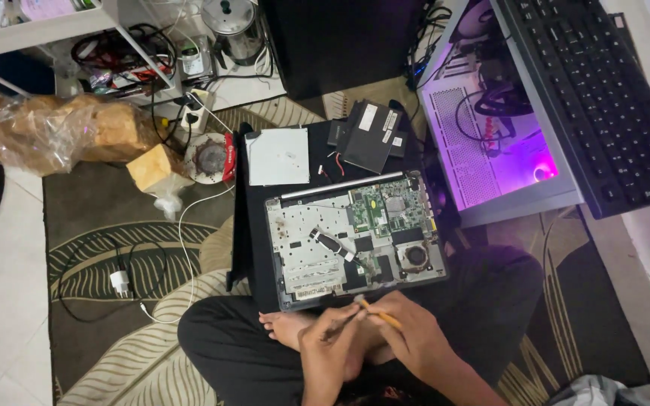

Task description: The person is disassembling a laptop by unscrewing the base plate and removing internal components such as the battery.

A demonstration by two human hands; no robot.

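An opened laptop [355, 237] lies bottom-up on a black mat, its circuit board and fan exposed. Just below its near edge my two hands meet over my crossed legs. My right hand [415, 334] grips a thin yellow-handled tool [381, 316], perhaps a screwdriver. My left hand [329, 349] pinches the tool's tip end with its fingertips; whether a small part sits there is too small to tell.
A white square panel [278, 156] and black drive-like parts [370, 135] lie behind the laptop. A lit purple computer case [490, 143] and a black keyboard [603, 98] stand at right. At left are a white charger with cable [119, 282], a tape roll [208, 158], plastic-wrapped packages [47, 128] and a cluttered shelf.
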